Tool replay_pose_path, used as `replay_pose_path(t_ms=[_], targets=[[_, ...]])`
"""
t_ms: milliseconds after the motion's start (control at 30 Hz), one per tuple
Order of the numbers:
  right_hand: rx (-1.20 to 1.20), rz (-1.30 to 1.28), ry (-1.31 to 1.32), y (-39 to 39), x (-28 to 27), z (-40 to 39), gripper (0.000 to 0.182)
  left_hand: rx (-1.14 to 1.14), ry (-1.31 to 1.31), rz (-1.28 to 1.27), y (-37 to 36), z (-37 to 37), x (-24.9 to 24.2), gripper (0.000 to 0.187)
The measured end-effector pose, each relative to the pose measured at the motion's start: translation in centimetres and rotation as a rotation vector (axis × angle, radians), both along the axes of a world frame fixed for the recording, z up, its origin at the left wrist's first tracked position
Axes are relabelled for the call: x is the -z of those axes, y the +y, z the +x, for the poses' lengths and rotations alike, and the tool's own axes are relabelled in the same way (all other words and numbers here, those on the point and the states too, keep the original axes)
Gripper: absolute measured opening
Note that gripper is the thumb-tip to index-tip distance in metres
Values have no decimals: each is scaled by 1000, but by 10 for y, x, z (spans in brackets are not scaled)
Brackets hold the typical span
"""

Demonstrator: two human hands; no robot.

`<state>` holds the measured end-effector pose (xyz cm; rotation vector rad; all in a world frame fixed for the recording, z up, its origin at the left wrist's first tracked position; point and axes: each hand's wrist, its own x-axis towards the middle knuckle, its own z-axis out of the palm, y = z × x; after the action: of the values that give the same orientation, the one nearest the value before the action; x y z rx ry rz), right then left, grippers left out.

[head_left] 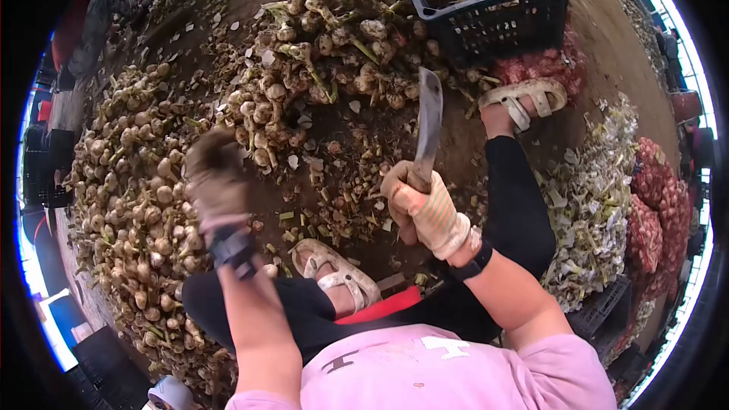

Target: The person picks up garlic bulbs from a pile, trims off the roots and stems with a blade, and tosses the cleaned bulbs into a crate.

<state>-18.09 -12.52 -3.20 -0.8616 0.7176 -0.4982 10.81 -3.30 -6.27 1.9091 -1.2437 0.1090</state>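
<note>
the right hand point(425, 209), in a pale ribbed knit glove, is closed in a full fist round the handle of a knife point(429, 125). the blade is broad, flat and dull grey metal, with a blunt, slightly curved tip; it stands up from the fist toward 12 o'clock. a black band circles that wrist.

the left hand point(216, 178), at 9 o'clock of the right one, wears a dirty brownish glove and is blurred; i cannot tell how far it is open or whether it holds anything. a black strap wraps its wrist.

between and below the hands lie short cut stems and papery scraps point(334, 197) on the brown dirt floor point(607, 45). at 6 o'clock a foot in a cream strapped sandal point(334, 269) rests on the floor; the other sandal point(524, 99) sits at 1 o'clock of the right hand, at the end of a black-clad leg.

a big heap of garlic bulbs point(137, 205), knobbly, pale and earth-stained with dry stalks, curves from 9 o'clock up to 12 o'clock. at 12 to 1 o'clock a black plastic lattice crate point(493, 19) holds more bulbs. at 3 o'clock lies a pile of whitish-green husks point(592, 197), and beyond it red mesh sacks point(657, 205), bulging and lumpy.
</note>
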Motion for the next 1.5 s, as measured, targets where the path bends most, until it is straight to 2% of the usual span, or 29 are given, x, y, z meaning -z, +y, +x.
replay_pose_path(t_ms=[33, 67, 100, 133, 167, 200, 233, 267, 300, 367, 400, 433, 467, 500, 567, 633, 700, 767, 833, 867, 900, 967, 1033, 1133, 1167, 1233, 1333, 1400, 1500], targets=[[6, 7, 4, -2, -2, 0, 8, 146, 690, -70, -29, -23, 6, 17], [34, 44, -14, -3, 0, -1, 9, 277, 826, 80, -63, -2, 70, 23], [33, 48, -8, -7, 0, -1, 9, 157, 732, 300, -85, -4, 85, 29], [33, 75, 24, -13, -1, 0, 9, -40, 1230, 289, -115, -17, 83, 29], [36, 102, 54, -16, -4, 0, 10, 60, 1336, 192, -126, -5, 122, 29], [60, 76, 72, -12, -10, -2, 10, 147, 1172, 249, -159, 20, 210, 26], [27, 95, 71, -14, -13, -5, 10, -247, 1235, 496, -182, -4, 154, 29], [37, 98, 89, -15, -12, -4, 10, -395, 1261, 338, -202, -3, 191, 34], [47, 100, 107, -16, -12, -4, 10, -542, 1279, 179, -219, -13, 194, 39], [36, 134, 115, -19, -18, -6, 10, -703, 1131, 246, -221, -16, 196, 94], [42, 148, 88, -21, -19, -7, 10, -651, 1142, 235, -217, -14, 196, 100], [49, 162, 60, -23, -21, -8, 10, -665, 1089, 249, -218, -13, 194, 94], [43, 173, 53, -24, -21, -9, 10, -539, 1224, 216, -212, -13, 192, 90], [53, 175, 49, -25, -19, -10, 10, -409, 1354, 186, -203, -22, 163, 86], [91, 47, 69, -24, -14, -8, 19, -200, 1367, 21, -181, -11, 213, 61], [77, 39, 70, -26, -14, -9, 21, -83, 1428, -151, -153, -33, 220, 38], [78, 30, 73, -26, -14, -10, 22, -58, 1524, 142, -113, -57, 199, 34], [78, 21, 111, -25, -15, -9, 22, -162, 1503, 243, -81, -93, 207, 40], [50, -62, 130, -23, -11, -11, 20, -223, 1241, 366, -58, -110, 202, 46], [49, -52, 90, -22, -8, -12, 18, -237, 1307, 593, -50, -106, 200, 50], [38, -100, 134, -22, -6, -13, 13, -238, 1310, 597, -39, -104, 201, 50], [40, -143, 203, -22, 5, -12, 9, 92, 786, 548, -18, -89, 205, 45], [58, -137, 249, -24, 10, -9, 5, 194, 1013, 379, -13, -93, 171, 43], [106, -274, 153, -25, 16, -9, 7, 33, 1329, 590, -13, -100, 113, 54], [109, -272, 155, -23, 9, -10, 7, -19, 1214, 592, -13, -103, 110, 52], [133, -107, 33, -22, -3, -16, 6, 104, 576, 570, -2, -83, 189, 56], [191, -137, 75, -23, -17, -23, 4, 121, 502, 805, -27, -118, 118, 61], [204, -168, 66, -28, -19, -27, 4, 178, 299, 1078, -46, -136, 110, 63], [223, -186, 36, -33, -22, -28, 4, 405, 144, 1315, -65, -162, 110, 47]])
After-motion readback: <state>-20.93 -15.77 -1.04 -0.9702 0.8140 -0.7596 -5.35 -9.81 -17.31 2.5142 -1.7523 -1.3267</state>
